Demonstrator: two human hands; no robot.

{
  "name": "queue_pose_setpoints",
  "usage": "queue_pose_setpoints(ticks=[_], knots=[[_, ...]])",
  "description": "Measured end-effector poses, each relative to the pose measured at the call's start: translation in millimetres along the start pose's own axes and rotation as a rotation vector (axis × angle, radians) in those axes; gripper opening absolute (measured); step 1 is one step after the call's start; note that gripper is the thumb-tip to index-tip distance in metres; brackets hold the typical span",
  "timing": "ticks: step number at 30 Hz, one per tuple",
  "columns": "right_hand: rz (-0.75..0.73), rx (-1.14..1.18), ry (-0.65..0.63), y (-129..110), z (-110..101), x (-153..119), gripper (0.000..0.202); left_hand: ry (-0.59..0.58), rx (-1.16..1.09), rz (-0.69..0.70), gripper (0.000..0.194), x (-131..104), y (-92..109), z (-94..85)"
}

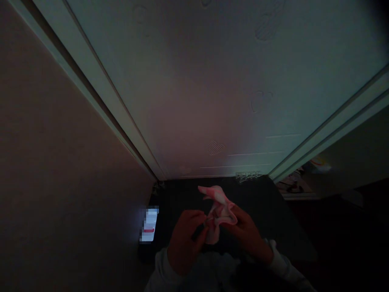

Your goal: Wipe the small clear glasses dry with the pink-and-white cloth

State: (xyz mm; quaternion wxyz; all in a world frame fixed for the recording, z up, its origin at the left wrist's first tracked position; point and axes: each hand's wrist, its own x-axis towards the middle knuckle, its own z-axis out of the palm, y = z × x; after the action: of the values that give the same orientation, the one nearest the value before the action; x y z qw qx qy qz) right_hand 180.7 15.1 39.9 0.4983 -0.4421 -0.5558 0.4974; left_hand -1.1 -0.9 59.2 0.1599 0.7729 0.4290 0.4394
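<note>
A small pink-and-white piece of cloth (219, 207) is bunched up between my two hands, low in the middle of the view. On its left edge my left hand (187, 237) pinches the fabric between thumb and fingers. From the right, my right hand (247, 233) grips the cloth, its fingers partly hidden behind the folds. One pointed flap of the fabric sticks up and to the left. In the dim light I cannot make out what kind of cloth item it is.
A lit phone (149, 225) lies to the left by the wall (75, 170). Beneath my hands is a dark flat surface (179, 194). Ahead stands a pale panel (194, 101) with a striped heart (216, 147). Blurred small items (293, 182) sit at the right.
</note>
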Motion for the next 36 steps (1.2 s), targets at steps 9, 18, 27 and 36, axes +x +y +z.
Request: queue_pose_setpoints(ticks=[9, 18, 27, 36], knots=[[0.152, 0.12, -0.051, -1, 7, 0, 0.013, 0.056, 0.251, 0.127, 0.023, 0, -4, -2.2], [0.2, 0.218, -0.047, -1, 6, 0, 0.014, 0.002, 0.208, 0.115, 0.018, 0, -4, -6.3], [0.193, 0.229, -0.001, -6, 8, 4, 0.008, -0.079, 0.119, 0.019, 0.014, 1, -3, -7.2], [0.07, 0.06, -0.099, -12, 3, 7, 0.011, -0.142, -0.023, -0.321, 0.014, 1, 5, -10.4]])
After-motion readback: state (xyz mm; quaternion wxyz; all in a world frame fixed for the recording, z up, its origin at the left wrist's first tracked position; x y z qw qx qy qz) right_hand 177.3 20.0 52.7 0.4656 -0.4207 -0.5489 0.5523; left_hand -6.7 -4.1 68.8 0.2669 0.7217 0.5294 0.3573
